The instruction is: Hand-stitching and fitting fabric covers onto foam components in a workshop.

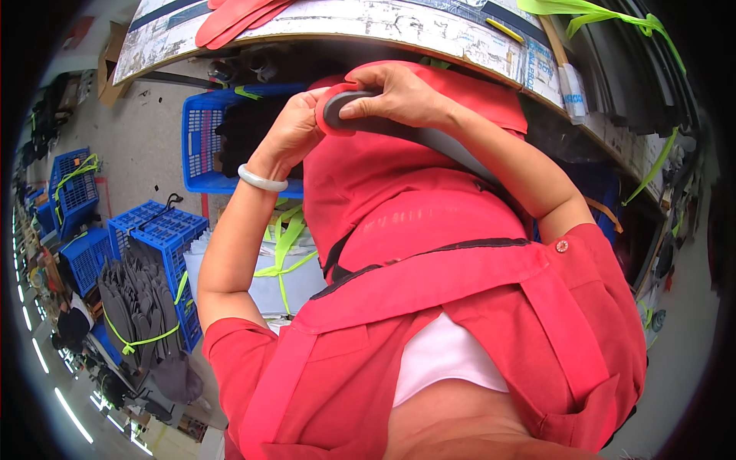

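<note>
Near a scuffed bench (429, 29), fingers (368, 106) pinch round-ended red-and-black layers (377, 126).

Blue lettering (530, 63) stands on the white worktable (429, 29).

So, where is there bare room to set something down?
White worn worktop between the flat red pieces and slim yellow stick; mostly bare grey floor left of the nearest blue plastic crate. The worktop's right end is crowded with long dark strips.
</note>
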`<state>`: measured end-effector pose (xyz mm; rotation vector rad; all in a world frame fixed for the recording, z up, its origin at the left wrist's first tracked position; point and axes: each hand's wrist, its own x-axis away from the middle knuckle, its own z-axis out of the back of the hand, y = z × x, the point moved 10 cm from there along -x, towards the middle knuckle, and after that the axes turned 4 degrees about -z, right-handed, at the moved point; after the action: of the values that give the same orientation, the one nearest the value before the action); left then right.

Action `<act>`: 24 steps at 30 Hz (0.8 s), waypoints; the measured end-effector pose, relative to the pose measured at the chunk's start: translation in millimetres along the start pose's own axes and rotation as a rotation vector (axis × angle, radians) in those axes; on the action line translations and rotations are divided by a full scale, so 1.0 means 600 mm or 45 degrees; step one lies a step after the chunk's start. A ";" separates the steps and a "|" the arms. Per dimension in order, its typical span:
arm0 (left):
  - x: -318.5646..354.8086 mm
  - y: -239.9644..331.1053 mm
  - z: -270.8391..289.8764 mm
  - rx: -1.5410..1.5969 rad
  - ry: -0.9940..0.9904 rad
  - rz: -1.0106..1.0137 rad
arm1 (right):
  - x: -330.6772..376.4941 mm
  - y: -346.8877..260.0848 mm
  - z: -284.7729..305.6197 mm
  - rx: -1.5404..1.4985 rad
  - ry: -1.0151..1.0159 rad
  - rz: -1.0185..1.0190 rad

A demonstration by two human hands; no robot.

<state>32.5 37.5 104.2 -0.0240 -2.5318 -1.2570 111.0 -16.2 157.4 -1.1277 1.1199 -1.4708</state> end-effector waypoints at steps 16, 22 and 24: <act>0.023 0.007 -0.017 0.281 0.100 -0.045 | 0.000 0.001 -0.010 -0.123 -0.019 -0.145; 0.051 0.076 -0.056 -0.389 0.098 -0.352 | 0.008 0.038 0.037 0.489 0.599 -0.018; 0.092 0.124 -0.165 -0.180 -0.066 -0.466 | 0.017 0.155 0.078 0.283 0.537 -0.446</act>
<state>18.2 -0.9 233.3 0.3967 -2.5635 -1.5864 168.9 -45.0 75.4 -0.9098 1.0334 -2.1243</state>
